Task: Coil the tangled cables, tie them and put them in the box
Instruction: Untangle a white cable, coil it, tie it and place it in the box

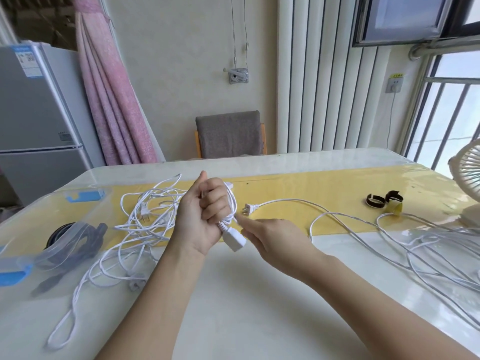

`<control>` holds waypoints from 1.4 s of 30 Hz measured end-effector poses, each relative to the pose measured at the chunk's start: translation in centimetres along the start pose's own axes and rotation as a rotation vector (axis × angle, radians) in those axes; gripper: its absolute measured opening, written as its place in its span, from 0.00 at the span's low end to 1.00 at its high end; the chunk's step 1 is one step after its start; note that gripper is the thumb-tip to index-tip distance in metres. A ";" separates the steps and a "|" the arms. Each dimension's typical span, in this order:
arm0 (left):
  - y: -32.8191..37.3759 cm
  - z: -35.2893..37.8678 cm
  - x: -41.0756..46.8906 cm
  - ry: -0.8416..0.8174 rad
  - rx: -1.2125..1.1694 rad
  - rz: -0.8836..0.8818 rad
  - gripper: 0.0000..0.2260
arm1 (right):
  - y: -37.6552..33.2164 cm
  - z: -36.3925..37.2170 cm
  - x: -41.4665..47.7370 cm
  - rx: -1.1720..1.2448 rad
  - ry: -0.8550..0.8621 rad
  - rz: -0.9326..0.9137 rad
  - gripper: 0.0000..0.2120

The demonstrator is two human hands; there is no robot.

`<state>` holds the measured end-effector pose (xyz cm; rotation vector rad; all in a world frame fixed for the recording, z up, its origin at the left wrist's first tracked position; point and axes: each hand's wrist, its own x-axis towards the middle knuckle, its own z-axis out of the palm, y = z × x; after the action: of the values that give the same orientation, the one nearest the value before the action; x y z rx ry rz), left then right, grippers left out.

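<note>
Over the middle of the counter [233, 307], the left hand [205, 214] curls round turns of white cable [233, 203]. The right hand [270, 232] pinches that cable just beside it. More tangled cables [145, 216] lie near the clear box [65, 237] at the left edge. The fridge label [26, 61] is too blurred to read.

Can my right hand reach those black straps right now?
Probably yes: the black straps lie uncovered on that side of the table; the right hand must first release the white cable it pinches.

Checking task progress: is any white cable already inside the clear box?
No, the clear box holds only a dark cable; the white cables lie on the table, one wound round the left hand.
</note>
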<state>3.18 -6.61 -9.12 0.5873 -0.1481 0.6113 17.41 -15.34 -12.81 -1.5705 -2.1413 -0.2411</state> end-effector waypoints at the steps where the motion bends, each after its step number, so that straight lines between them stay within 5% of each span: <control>1: -0.1 0.3 0.0 0.159 0.130 0.094 0.19 | 0.0 -0.1 0.0 -0.001 -0.015 -0.033 0.19; 3: -0.5 0.9 0.2 0.394 0.376 0.230 0.21 | 0.1 -0.3 -0.1 0.015 -0.020 -0.079 0.18; 7: -1.9 1.5 0.4 0.543 0.902 0.352 0.20 | -0.3 -0.2 -0.1 0.007 -0.046 -0.102 0.12; 10: -3.4 1.2 0.4 0.570 1.392 0.432 0.20 | -0.2 0.0 -0.1 0.084 -0.037 -0.061 0.16; 13: -4.2 0.4 0.5 0.578 1.863 0.534 0.18 | -0.4 -0.4 -0.2 0.232 -0.010 -0.084 0.09; 17: -3.3 -0.9 0.6 0.633 2.046 0.590 0.18 | -0.1 -0.7 -0.3 0.271 0.026 -0.077 0.11; 23: -1.7 -1.5 0.1 0.642 1.894 0.408 0.20 | 0.4 -2.6 -0.5 0.511 0.217 0.102 0.06; 36: -3.8 1.9 0.0 0.303 1.272 -0.223 0.26 | 2.4 -4.9 -0.3 0.889 0.492 0.301 0.04; 42: -2.8 1.9 -0.3 -0.065 0.773 -0.553 0.20 | 3.0 -5.0 0.1 0.998 0.490 0.385 0.11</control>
<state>4.63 -9.75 -8.95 1.3391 0.2024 0.0853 21.54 -16.31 -8.81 -1.1005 -1.2036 0.4629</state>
